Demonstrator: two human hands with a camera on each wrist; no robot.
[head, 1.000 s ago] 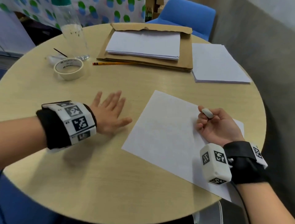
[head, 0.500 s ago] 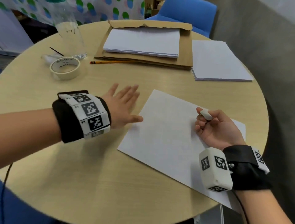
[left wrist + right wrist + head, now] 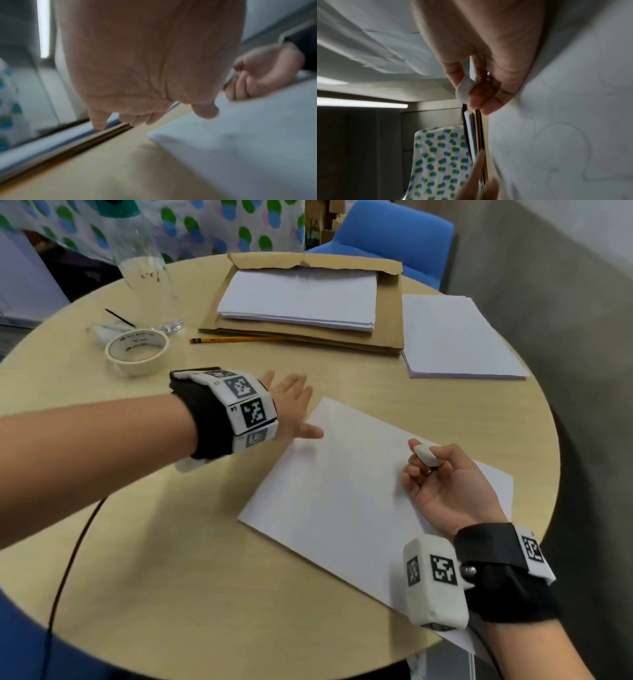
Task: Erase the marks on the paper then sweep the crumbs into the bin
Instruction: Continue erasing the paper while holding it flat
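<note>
Smooth flat paper [image 3: 346,491] under right hand [image 3: 448,487], small round white eraser [image 3: 426,456] pinched in fingertips, left hand [image 3: 291,405] spread flat, thumb at paper's edge

Sheet of white paper [image 3: 342,494], lying flat and askew on the round wooden counter [image 3: 171,577], one corner pointing away from the viewer. Faint pencil marks [image 3: 563,142], looping curves, show in the right wrist view. Small white eraser [image 3: 426,456], rounded, pinched at the fingertips of the right hand [image 3: 452,487] above the sheet.
</note>
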